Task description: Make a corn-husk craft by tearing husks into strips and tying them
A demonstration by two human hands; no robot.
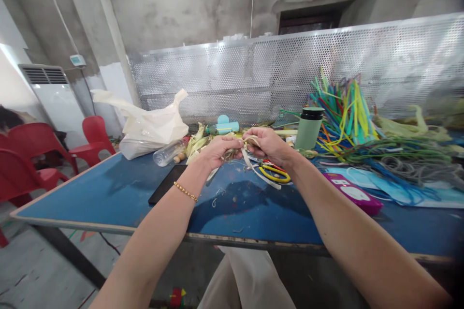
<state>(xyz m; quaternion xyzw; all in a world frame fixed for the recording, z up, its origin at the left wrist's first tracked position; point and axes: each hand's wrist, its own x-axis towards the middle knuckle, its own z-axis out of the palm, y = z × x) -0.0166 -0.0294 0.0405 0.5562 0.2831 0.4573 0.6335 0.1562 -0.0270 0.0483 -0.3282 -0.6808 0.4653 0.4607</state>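
Both of my hands meet over the middle of the blue table, fingers closed on a pale husk-like strip (247,158). My left hand (222,150), with a gold bead bracelet on its wrist, pinches it from the left. From the right, my right hand (267,145) grips it near a small yellowish knot. A loose white end hangs below the fingers towards the tabletop. Just under my right hand lies a tool with yellow handles (274,174), its working end hidden. Corn husks (197,143) are heaped behind my left hand.
A dark tablet-like slab (167,185), clear plastic bottle (169,153) and white bag (154,125) lie left. At right stand a green tumbler (309,130), colourful pipe cleaners (353,115), wire coils (402,164) and a magenta box (353,192). A perforated metal panel (232,77) backs the table (108,198).
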